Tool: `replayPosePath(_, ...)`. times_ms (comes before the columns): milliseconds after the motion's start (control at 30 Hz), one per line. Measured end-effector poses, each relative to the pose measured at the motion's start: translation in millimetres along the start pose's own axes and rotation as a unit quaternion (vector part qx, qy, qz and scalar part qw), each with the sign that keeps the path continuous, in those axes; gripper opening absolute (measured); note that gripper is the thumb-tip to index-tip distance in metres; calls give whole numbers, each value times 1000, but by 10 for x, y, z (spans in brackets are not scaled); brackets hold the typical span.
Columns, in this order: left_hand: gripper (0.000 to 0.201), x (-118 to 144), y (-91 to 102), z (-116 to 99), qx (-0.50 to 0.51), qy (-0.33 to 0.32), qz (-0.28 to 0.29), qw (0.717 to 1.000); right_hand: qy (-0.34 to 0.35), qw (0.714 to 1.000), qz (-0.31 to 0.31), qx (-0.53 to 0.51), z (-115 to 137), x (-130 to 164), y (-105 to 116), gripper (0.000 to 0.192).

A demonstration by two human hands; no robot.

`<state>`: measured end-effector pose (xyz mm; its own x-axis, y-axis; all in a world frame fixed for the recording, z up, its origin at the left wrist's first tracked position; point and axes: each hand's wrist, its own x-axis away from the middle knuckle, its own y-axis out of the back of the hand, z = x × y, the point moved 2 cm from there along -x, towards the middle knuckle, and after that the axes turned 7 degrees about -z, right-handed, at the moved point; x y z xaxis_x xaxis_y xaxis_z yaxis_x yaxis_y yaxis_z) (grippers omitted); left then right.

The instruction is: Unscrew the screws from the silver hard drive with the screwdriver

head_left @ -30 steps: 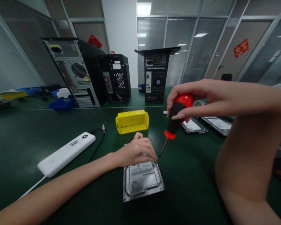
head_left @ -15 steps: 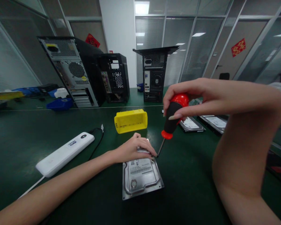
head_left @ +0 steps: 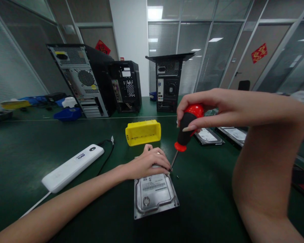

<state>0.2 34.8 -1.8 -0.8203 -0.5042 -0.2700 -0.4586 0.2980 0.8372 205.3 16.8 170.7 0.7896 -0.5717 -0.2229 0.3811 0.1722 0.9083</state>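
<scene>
Now a small dark speck (head_left: 177, 176), probably a freed screw, lies on the green mat (head_left: 205, 189) just beside the hard drive (head_left: 153, 195), absent a moment ago. Left hand (head_left: 148, 164) presses the drive's far end flat; right hand (head_left: 205, 108) grips the screwdriver (head_left: 186, 131), tip at that far corner.

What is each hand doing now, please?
Left hand: open, pressing on the silver metal hard drive.
Right hand: closed around the red-and-black screwdriver.

The hard drive (head_left: 154, 195) lies on the table (head_left: 27, 148), right in front of the person. The left hand (head_left: 148, 163) rests on its far end. The screwdriver (head_left: 184, 133) stands tilted at its far right corner, held from above by the right hand (head_left: 212, 108). A tiny screw (head_left: 177, 176) lies just right of the drive. The bin (head_left: 142, 132) sits behind the drive. The power strip (head_left: 72, 167) lies to the left. Two more drives (head_left: 221, 134) lie to the right. Three computer cases (head_left: 121, 84) stand far behind.
</scene>
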Motion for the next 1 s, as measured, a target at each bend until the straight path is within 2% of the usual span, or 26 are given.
replayPosePath(167, 15, -117, 17, -8, -29, -13, 20, 999, -35, 999, 15, 8, -42, 39, 31, 26)
replayPosePath(233, 14, -233, 12, 5, -44, -26, 37, 998, -50, 999, -1, 19, -70, 71, 55, 29)
replayPosePath(367, 16, -485, -39, 18, -72, -86, 87, 990, -70, 994, -60, 56, -146, 177, 118, 37)
replayPosePath(467, 11, -587, -102, 47, -75, -97, 147, 982, -72, 995, -51, 47, -248, 275, 153, 31)
replayPosePath(600, 8, -615, -125, 98, -65, -96, 169, 979, -63, 995, -60, 50, -414, 386, 218, 26)
replayPosePath(700, 3, -611, -72, 108, -54, -101, 178, 977, -57, 995, -70, 51, -489, 422, 260, 27)
replayPosePath(833, 5, -589, 27, 86, -44, -87, 195, 976, -53, 996, -60, 51, -484, 376, 262, 28)
replayPosePath(1000, 6, -532, 53, 30, -58, -70, 197, 976, -98, 994, -29, 32, -438, 290, 204, 31)
